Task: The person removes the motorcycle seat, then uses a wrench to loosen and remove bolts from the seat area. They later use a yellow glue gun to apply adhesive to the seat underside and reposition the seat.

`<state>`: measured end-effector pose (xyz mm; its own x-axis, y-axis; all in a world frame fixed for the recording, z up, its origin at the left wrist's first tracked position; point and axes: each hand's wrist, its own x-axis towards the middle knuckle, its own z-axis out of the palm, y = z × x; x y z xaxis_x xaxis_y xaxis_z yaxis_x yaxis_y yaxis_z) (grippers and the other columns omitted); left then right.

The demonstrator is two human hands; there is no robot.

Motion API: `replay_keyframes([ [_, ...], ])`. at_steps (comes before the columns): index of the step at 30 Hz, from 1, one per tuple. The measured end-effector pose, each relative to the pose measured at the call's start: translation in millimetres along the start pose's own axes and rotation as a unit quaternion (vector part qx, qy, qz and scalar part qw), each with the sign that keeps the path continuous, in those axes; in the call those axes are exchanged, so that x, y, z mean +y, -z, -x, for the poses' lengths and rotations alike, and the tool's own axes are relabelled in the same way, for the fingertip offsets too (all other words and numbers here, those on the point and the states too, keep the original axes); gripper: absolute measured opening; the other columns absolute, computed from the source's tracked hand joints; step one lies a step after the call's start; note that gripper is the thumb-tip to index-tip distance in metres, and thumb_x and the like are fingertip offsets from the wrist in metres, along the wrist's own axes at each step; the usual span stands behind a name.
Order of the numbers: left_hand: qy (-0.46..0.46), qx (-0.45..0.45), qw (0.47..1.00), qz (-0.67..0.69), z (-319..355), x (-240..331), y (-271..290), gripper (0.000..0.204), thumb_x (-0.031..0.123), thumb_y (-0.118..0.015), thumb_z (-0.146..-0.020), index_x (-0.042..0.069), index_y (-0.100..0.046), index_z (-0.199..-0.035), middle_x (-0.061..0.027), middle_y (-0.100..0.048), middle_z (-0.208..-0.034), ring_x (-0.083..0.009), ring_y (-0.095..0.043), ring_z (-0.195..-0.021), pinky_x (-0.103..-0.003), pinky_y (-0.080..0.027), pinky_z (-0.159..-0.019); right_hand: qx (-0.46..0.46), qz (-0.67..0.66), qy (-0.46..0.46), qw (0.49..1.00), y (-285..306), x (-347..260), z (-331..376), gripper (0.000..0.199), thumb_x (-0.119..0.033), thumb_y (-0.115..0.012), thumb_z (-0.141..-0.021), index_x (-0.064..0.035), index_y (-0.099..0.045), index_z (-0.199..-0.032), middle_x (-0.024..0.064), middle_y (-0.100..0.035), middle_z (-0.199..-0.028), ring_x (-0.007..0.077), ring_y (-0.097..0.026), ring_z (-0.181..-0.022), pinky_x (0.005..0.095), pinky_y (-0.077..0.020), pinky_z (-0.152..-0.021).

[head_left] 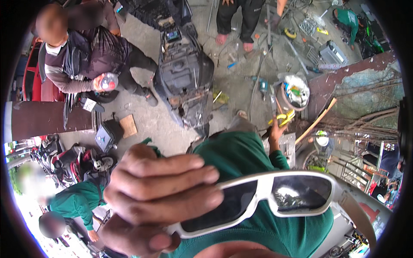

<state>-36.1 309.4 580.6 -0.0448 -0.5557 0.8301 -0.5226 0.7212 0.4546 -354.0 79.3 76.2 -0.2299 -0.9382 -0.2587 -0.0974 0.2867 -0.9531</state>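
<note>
Close in front of me, my left hand (159, 193) is closed on one end of a pair of sunglasses (265, 193). They have a white frame and dark lenses; the fingers cover part of the near lens, and the thumb is underneath. Farther off and to the right, my right hand (276, 129) grips a yellow object with dark parts (284, 117), whose exact kind I cannot make out. That hand is beside a round bucket (295, 92) holding white and green stuff. My green-sleeved right arm is partly hidden behind the glasses.
A stripped black scooter body (183, 73) stands ahead. At left, one person (94, 60) holds a clear bottle (106, 81). Another person's legs (241, 21) are at the back. Right lie a power drill (262, 84), a grey case (332, 53) and a wooden stick (316, 120).
</note>
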Motion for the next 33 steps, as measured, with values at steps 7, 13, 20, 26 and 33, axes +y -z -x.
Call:
replay_keyframes([
  [7, 0.451, 0.287, 0.818, 0.211, -86.5, 55.4, 2.8, 0.030, 0.020, -0.050, -0.106, 0.001, -0.052, -0.128, -0.0230, -0.068, -0.117, -0.0282, -0.070, -0.102, -0.039, -0.059, -0.092, -0.060, 0.096, 0.054, 0.992, -14.4, 2.9, -57.7, 0.094, -0.038, -0.088, -0.081, 0.0046, -0.039, -0.148, 0.0186, -0.052, -0.139, 0.0274, -0.052, -0.124, 0.0386, -0.0430, -0.106],
  [13, 0.280, 0.213, 0.919, 0.178, -53.3, 29.8, -5.8, 0.036, 0.025, -0.049, -0.105, 0.000, -0.050, -0.131, -0.0238, -0.068, -0.118, -0.0288, -0.070, -0.103, -0.040, -0.057, -0.094, -0.267, 0.088, 0.127, 0.951, -42.3, -47.8, -68.4, 0.073, -0.019, -0.085, -0.086, -0.0022, -0.041, -0.142, 0.0053, -0.061, -0.094, 0.0105, -0.055, -0.066, 0.0284, -0.0476, -0.056],
  [20, 0.220, 0.228, 0.929, 0.189, -23.6, -5.9, -27.3, 0.043, 0.032, -0.048, -0.105, -0.001, -0.047, -0.133, -0.0248, -0.067, -0.118, -0.0295, -0.069, -0.104, -0.041, -0.056, -0.095, -0.434, 0.216, 0.094, 0.870, -44.1, -114.0, -50.7, 0.088, -0.021, -0.090, -0.078, -0.0011, -0.039, -0.147, 0.0131, -0.061, -0.124, 0.0209, -0.061, -0.109, 0.0368, -0.0514, -0.095],
  [26, 0.206, 0.230, 0.925, 0.220, 24.1, -37.8, -26.0, 0.050, 0.037, -0.047, -0.104, -0.002, -0.045, -0.136, -0.0256, -0.067, -0.119, -0.0301, -0.069, -0.105, -0.041, -0.054, -0.096, -0.484, 0.266, 0.158, 0.819, -68.5, -139.2, -11.0, 0.103, -0.033, -0.095, -0.073, -0.0054, -0.034, -0.151, 0.0151, -0.066, -0.118, 0.0265, -0.066, -0.105, 0.0397, -0.0542, -0.093],
  [33, 0.225, 0.220, 0.912, 0.262, 72.8, -41.5, 3.9, 0.057, 0.043, -0.046, -0.103, -0.002, -0.042, -0.139, -0.0265, -0.067, -0.119, -0.0307, -0.068, -0.106, -0.042, -0.053, -0.097, -0.459, 0.283, 0.220, 0.813, -88.0, -155.2, 96.0, 0.107, -0.033, -0.095, -0.072, -0.0019, -0.031, -0.152, 0.0144, -0.063, -0.124, 0.0290, -0.065, -0.110, 0.0394, -0.0535, -0.095],
])
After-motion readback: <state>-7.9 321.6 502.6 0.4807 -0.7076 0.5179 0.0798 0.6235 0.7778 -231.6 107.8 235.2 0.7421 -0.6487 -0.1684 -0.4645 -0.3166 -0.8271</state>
